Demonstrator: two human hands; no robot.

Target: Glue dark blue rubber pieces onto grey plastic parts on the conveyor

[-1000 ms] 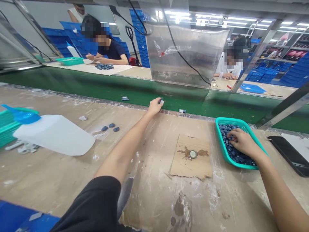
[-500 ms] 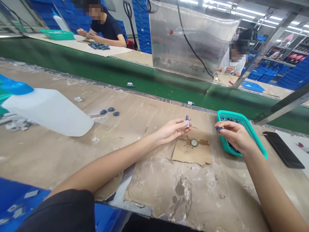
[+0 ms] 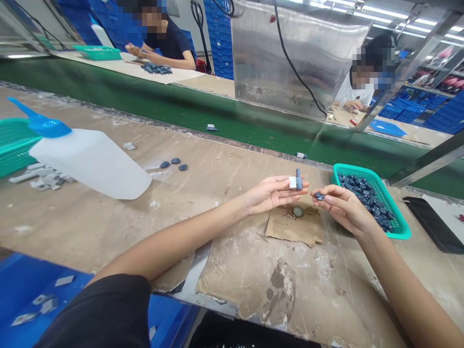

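My left hand [image 3: 270,194] is closed on a small white and blue-grey plastic part [image 3: 298,180] with a stem pointing up. Between the fingertips of my right hand [image 3: 346,207] is a small dark blue piece [image 3: 319,196]. The two hands are close together but apart, above a square of brown cardboard [image 3: 293,229]. A bottle cap [image 3: 298,211] lies on that cardboard amid dark wet stains. Just beyond my right hand stands a green plastic basket [image 3: 400,227], holding many similar dark blue pieces [image 3: 366,195].
A white squeeze bottle [image 3: 94,162] with a blue spout lies tilted at left, beside grey-white parts [image 3: 43,175]. Several dark pieces [image 3: 176,161] lie right of it. A black phone-like slab [image 3: 433,224] is at far right. Finished-looking parts [image 3: 211,127] rest on the green belt [image 3: 174,116]. Two people sit across.
My right hand has moved left from the basket's edge toward my left hand, carrying the dark blue piece. The part in my left hand has turned. The camera view has shifted slightly.
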